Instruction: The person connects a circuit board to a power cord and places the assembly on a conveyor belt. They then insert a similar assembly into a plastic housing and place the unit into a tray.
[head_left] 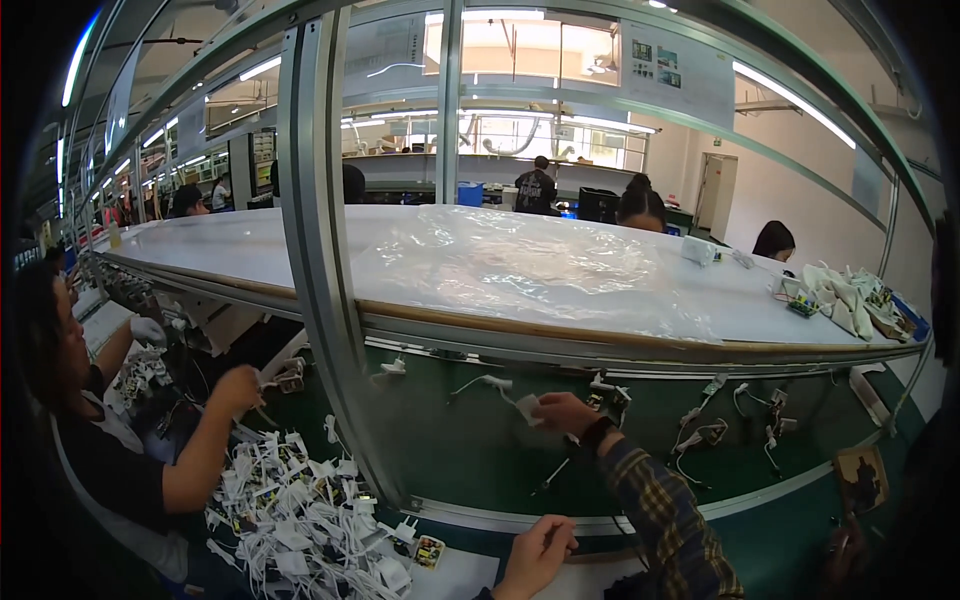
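Observation:
My right hand (pixel 566 413), in a plaid sleeve with a dark band at the wrist, reaches over the green belt (pixel 450 440). Its fingers are closed on a white plastic adapter housing (pixel 528 408); a white cable (pixel 487 382) lies just beyond it. Close by on the belt sits a circuit board (pixel 606 395) with white parts. Low in the middle is my left hand (pixel 538 556), its fingers curled inward; whether they hold anything is hidden. Left of it, a small open housing with circuit parts (pixel 428 551) lies at the edge of a heap of white adapters and cables (pixel 300 510).
A metal post (pixel 325 200) and a white shelf (pixel 250 240) covered partly by clear plastic film (pixel 540 255) stand ahead. More cabled boards (pixel 705 430) lie along the belt, with a cardboard box (pixel 860 478) at right. A co-worker's hand (pixel 236 390) works at left.

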